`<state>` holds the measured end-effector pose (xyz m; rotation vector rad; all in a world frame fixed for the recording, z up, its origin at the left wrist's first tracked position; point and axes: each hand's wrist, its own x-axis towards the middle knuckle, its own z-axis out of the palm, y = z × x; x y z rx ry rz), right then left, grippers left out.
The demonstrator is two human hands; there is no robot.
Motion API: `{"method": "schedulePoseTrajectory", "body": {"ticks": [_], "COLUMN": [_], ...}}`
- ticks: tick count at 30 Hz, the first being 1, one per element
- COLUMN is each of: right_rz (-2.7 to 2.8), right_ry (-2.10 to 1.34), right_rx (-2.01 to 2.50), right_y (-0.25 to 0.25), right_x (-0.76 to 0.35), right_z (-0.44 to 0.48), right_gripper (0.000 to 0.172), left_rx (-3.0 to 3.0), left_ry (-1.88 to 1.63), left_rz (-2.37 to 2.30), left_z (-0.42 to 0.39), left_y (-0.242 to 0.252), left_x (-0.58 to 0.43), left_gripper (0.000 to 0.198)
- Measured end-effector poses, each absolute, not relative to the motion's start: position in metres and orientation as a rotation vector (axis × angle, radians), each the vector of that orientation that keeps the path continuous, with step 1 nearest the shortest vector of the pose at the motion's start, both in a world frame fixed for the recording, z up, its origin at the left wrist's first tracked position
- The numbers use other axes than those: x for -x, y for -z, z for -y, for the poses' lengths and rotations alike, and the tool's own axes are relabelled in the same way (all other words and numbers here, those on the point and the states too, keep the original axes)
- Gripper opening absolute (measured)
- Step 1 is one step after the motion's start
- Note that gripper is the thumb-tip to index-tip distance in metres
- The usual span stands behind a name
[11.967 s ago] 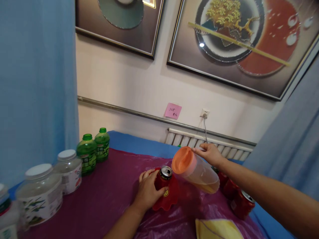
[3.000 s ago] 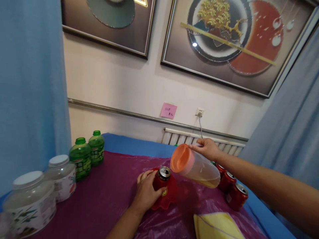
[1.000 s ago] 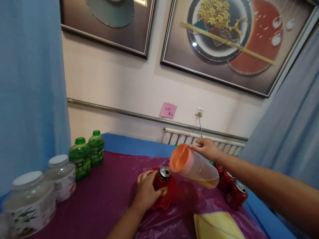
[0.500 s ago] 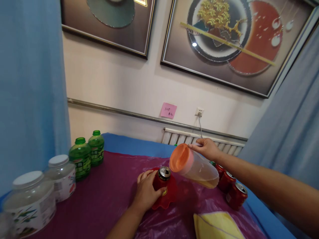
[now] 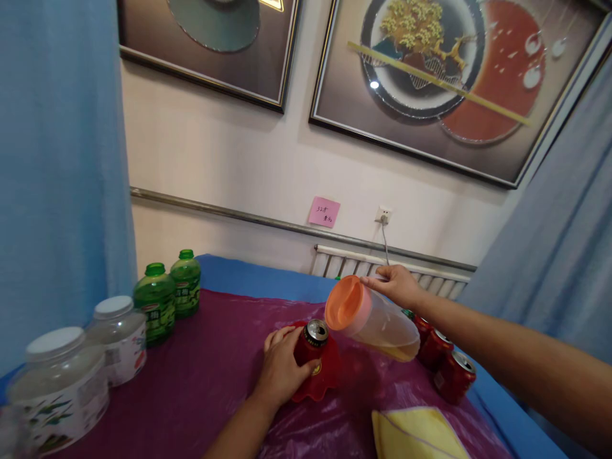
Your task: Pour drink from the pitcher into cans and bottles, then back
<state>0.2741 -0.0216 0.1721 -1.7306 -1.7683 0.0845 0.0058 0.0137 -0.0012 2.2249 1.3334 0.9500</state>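
My left hand point(image 5: 282, 370) is wrapped round a red drink can point(image 5: 313, 344) that stands upright on a red wavy-edged mat point(image 5: 329, 376). The can's top faces up and its mouth is open. To the right, my right hand point(image 5: 394, 285) grips a clear plastic pitcher point(image 5: 387, 328) with an orange lid point(image 5: 347, 305). The pitcher is tipped, its lid end toward the can and a little above it. A small amount of yellowish liquid lies along its lower side. I cannot make out any stream between lid and can.
Green bottles point(image 5: 155, 306) and white-lidded clear jars point(image 5: 67, 389) line the left side. Several red cans point(image 5: 454, 377) stand at the right. A folded yellow cloth point(image 5: 418, 433) lies in front on the purple plastic sheet point(image 5: 201, 395). Behind are a radiator point(image 5: 329, 262) and a wall rail point(image 5: 239, 217).
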Motion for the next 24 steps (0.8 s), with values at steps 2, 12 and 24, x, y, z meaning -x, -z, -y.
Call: {"method": "schedulePoseTrajectory", "body": {"ticks": [2, 12, 24], "right_rz": [1.768, 1.767, 1.768], "right_ry": [-0.085, -0.096, -0.109], "right_rx": [1.737, 1.758, 1.758], "right_y": [-0.1727, -0.1734, -0.1704], "right_x": [-0.2733, -0.2732, -0.2752], "right_z": [0.0217, 0.0218, 0.0217], "right_gripper": [0.065, 0.065, 0.065], "left_rx": [-2.223, -2.231, -2.226], "left_ry": [-0.952, -0.986, -0.954], "left_rz": [-1.335, -1.307, -1.329], "left_z": [-0.0136, -0.0136, -0.0119], "left_y": [0.0015, 0.0039, 0.0011], "left_x": [-0.0058, -0.0062, -0.0065], "left_gripper": [0.063, 0.062, 0.064]}}
